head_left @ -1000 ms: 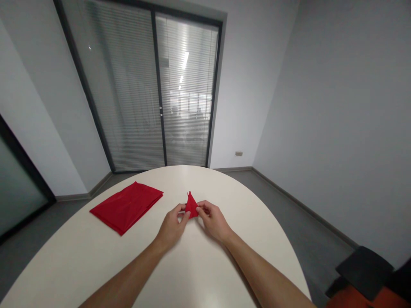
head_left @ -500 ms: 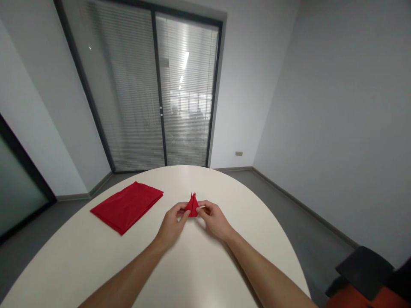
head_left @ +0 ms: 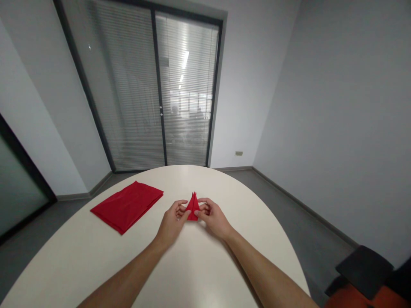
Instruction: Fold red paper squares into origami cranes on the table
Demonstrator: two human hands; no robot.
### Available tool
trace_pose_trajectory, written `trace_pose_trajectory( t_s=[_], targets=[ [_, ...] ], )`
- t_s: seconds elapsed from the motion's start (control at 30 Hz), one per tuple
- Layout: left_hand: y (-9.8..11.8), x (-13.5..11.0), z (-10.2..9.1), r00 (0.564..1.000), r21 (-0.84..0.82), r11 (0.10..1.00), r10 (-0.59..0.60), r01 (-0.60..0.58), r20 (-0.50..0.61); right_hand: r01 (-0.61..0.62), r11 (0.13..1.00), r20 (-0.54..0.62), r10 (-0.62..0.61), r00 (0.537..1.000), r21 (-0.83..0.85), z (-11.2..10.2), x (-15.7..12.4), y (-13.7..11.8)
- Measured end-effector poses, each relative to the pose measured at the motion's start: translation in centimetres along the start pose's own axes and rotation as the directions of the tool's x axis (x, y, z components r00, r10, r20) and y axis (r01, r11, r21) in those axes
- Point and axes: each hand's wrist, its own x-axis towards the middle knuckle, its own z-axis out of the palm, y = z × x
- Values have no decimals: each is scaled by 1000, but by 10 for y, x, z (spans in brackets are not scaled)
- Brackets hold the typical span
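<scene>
A small red folded piece [head_left: 193, 206], pointed at the top, stands just above the white table [head_left: 199, 265] between my two hands. My left hand [head_left: 172, 221] pinches its left side with thumb and fingers closed on it. On its right side my right hand [head_left: 213, 218] pinches it in the same way. Both forearms reach in from the bottom of the view. What the piece is made of, paper or cloth, I cannot tell.
A flat stack of red folded sheets [head_left: 126, 205] lies on the table to the left of my hands. A dark chair with an orange part [head_left: 364, 273] stands at the lower right, beyond the table's rounded edge. Glass doors with blinds [head_left: 154, 90] face me.
The red piece has turned a little and its point now stands more upright. My fingers have shifted closer together around it. The red stack has not moved.
</scene>
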Motion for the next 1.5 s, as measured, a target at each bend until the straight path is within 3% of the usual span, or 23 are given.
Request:
trace_pose_trajectory(
  t_s=[0.13,0.27,0.47,0.57,0.67,0.77,0.83,1.0,1.13,1.3,1.5],
  targets=[
    [1,-1,-2,1000,144,989,-28,26,13,-65,994,-10,65,998,-87,-3,2,1],
    [2,-2,-2,999,396,917,-49,46,-3,-88,938,-41,79,996,-336,-6,0,0],
    [5,-6,-3,993,656,747,112,-113,43,-45,802,-18,42,999,-595,-6,-5,-4],
    [6,-9,-3,972,679,699,207,-224,107,-10,725,-21,-7,1000,-689,-5,-6,-7],
    [7,-11,-3,957,681,674,219,-288,188,82,642,19,-104,994,-762,-4,-7,-13],
    [9,-11,-4,965,696,668,177,-264,196,286,574,215,-190,958,-767,-4,-8,-18],
    [9,-11,-5,967,691,677,157,-253,200,353,553,323,-156,934,-755,-5,-10,-19],
    [6,-9,-6,957,639,715,167,-282,236,220,531,291,52,955,-818,-10,-14,-11],
    [3,-6,-7,940,613,719,188,-329,284,192,500,273,95,957,-845,-10,-15,-11],
    [2,-5,-10,928,608,706,212,-363,307,187,467,241,59,969,-864,-13,-14,-14],
    [4,-7,-8,943,616,719,180,-322,281,181,479,156,-92,983,-859,-14,-8,-11]
  ],
)
